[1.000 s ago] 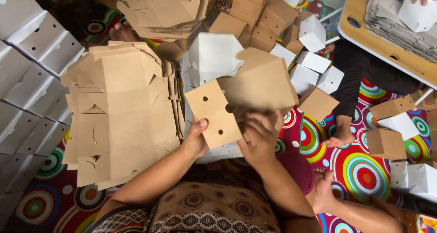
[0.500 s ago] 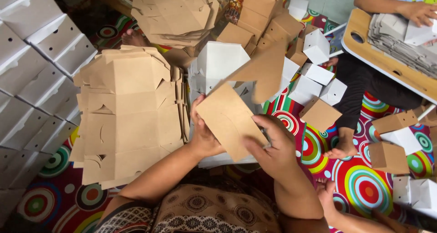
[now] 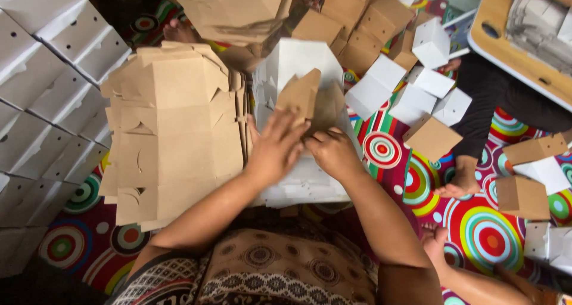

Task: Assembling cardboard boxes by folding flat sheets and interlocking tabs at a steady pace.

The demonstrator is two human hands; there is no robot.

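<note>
Brown cardboard, a half-folded box blank, sits at the centre of the head view, partly raised over a pile of flat white box sheets. Both hands press on it: the left hand lies with fingers spread flat against its lower edge, grip apart, and the right hand curls its fingers onto the blank's lower right side, grip closed on the cardboard. Left of centre lies a thick stack of flat brown cardboard blanks. Folded white boxes line the left edge. Small assembled brown and white boxes scatter across the colourful circle-patterned floor mat at right.
</note>
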